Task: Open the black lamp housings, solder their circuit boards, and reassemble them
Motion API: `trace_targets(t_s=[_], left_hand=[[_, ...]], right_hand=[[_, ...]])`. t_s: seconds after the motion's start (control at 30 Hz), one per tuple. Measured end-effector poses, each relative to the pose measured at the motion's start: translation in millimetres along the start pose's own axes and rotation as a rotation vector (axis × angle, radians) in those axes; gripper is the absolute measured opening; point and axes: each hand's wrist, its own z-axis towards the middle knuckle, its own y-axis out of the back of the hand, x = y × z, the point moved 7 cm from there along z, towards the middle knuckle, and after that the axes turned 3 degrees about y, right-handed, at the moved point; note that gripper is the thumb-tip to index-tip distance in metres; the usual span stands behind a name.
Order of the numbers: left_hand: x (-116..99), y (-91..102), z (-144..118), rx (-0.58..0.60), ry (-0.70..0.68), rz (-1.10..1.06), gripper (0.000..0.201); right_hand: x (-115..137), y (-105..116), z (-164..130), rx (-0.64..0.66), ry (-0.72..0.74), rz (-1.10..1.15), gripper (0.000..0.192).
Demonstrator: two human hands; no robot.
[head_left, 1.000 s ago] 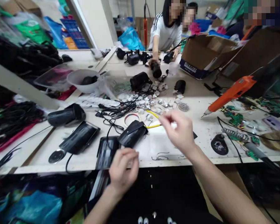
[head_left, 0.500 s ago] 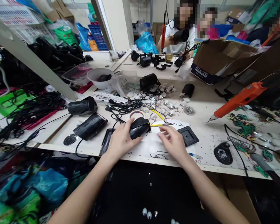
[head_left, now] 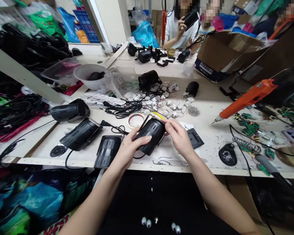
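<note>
A black slotted cylindrical housing with a thin metal bracket is tilted above the near edge of the bench. My left hand is wrapped round its left side, thumb across the slotted face. The fingers of my right hand are closed on its upper right edge. Just left of my hands lies a similar black housing, partly covered by my left wrist. Behind the held housing are a roll of tape and a yellow handle of a tool, mostly hidden.
More black housings lie at left. Small white parts with wires spread beyond my hands, near a dish of screws. A square black plate lies right, below an orange electric screwdriver. Across the bench a person holds a black housing.
The housing has been lifted and turned, so its slotted side faces up. My right hand, earlier apart from it near the pliers, now grips its edge. The camera view has shifted.
</note>
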Motion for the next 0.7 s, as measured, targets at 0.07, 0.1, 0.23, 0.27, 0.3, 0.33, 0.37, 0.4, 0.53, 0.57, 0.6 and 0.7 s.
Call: trace_targets(t_s=[0.07,0.1,0.23,0.27,0.3,0.33,0.37,0.4,0.53,0.57,0.6,0.7], left_hand=[[8,-5.3,3,0.025,0.087,-0.014,0.069],[11,-7.4,4,0.04,0.123,-0.018,0.066],[17,-12.9,8,0.097,0.178,-0.036,0.052],[18,-13.4,9,0.1,0.176,-0.037,0.051],[18,-13.4,10,0.096,0.169,-0.036,0.051],[17,-13.4,10,0.09,0.155,-0.033,0.052],[17,-13.2,11,0.083,0.134,-0.029,0.055],[16,-12.7,11,0.074,0.106,-0.026,0.059],[17,-11.2,10,0.08,-0.015,0.007,0.071],[18,-10.5,9,0.086,-0.038,0.022,0.071],[20,-9.5,8,0.089,-0.058,0.041,0.071],[25,-7.0,6,0.095,-0.09,0.11,0.07]], right_hand=[[0,4,-3,-0.047,0.016,-0.065,0.03],[1,6,-4,-0.064,0.03,-0.098,0.029],[7,8,-9,-0.098,0.075,-0.186,0.026],[8,9,-9,-0.103,0.08,-0.198,0.026],[8,9,-10,-0.107,0.082,-0.204,0.025],[7,9,-11,-0.11,0.081,-0.203,0.025],[7,10,-11,-0.114,0.077,-0.195,0.024],[7,10,-12,-0.117,0.072,-0.185,0.023],[9,12,-15,-0.125,0.068,-0.135,0.02],[9,13,-17,-0.128,0.065,-0.117,0.02],[8,14,-18,-0.134,0.051,-0.095,0.02],[-1,18,-24,-0.15,-0.033,-0.034,0.021]])
